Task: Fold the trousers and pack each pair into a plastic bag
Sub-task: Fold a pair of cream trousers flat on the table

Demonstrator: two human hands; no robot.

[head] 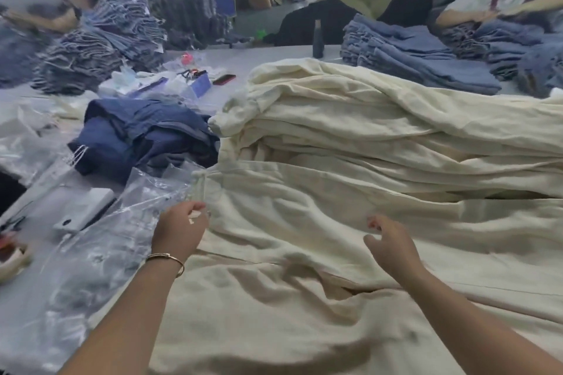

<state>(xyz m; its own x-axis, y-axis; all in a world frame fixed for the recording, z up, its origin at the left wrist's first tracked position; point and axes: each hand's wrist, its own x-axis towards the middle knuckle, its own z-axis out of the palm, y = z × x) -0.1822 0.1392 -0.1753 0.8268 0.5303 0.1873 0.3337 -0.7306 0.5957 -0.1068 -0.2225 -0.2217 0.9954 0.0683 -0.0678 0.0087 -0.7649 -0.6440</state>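
Note:
Cream trousers (304, 222) lie spread out in front of me, with a tall pile of cream trousers (365, 119) behind them. My left hand (181, 230) rests at the left edge of the spread pair, fingers curled near the waistband, with a small pale scrap at the fingertips; whether it grips the cloth is unclear. My right hand (388, 242) hovers just above the middle of the same pair, fingers apart and holding nothing. Clear plastic bags (100, 250) lie crumpled on the table to the left of my left hand.
A heap of dark blue trousers (143, 134) sits behind the bags. A white box (85, 207) and a phone (224, 79) lie on the table (243, 61). Stacks of blue jeans (420, 52) stand at the back right and left, with two people working there.

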